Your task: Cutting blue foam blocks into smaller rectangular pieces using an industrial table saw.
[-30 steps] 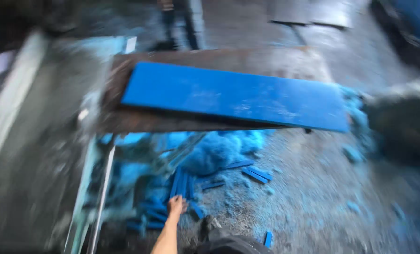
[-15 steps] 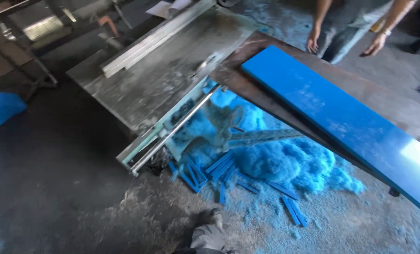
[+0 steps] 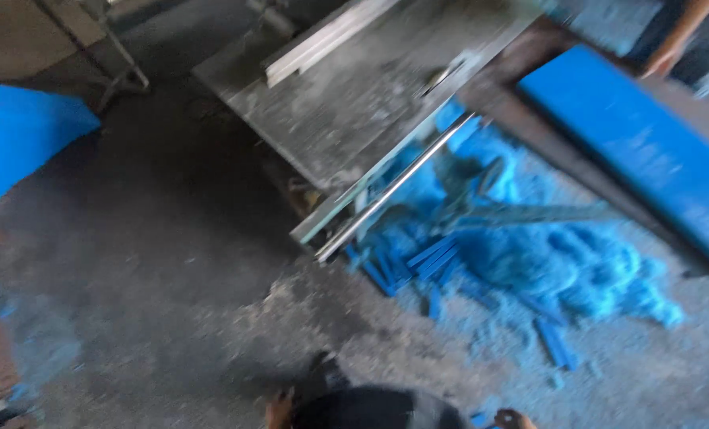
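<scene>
Fingers (image 3: 278,407) of left hand (image 3: 277,411) barely poking in at the bottom edge, cut off by the frame and smeared by blur; cannot tell whether spread, closed or gripping anything. Same for right hand (image 3: 513,418), only a small skin-coloured tip showing, with a blurred blue scrap (image 3: 478,418) just beside it. Between both hands, a dark rounded shape (image 3: 378,409), too blurred to identify. Nearest work pieces: blue strips (image 3: 418,266), lying loose in a rough fan on the grey floor (image 3: 172,278), well apart from both hands, right at the lower end of a metal rail (image 3: 390,191). One stray strip (image 3: 555,343) off to the right, alone. Behind the strips, a heap of blue shavings (image 3: 577,262) spread under the table edge, hiding part of a thin grey bar lying in it. Above, a dusty metal machine table (image 3: 346,103), tilted in view, its far end out of frame. At right, a long flat blue board (image 3: 648,151) on a brown bench (image 3: 513,95), lower end cut off by the frame. Top right, another person's hand (image 3: 661,60) hanging near the board, rest of body out of view. At left edge, a big blue sheet (image 3: 13,139), only one corner visible. No labels or signs legible anywhere.
</scene>
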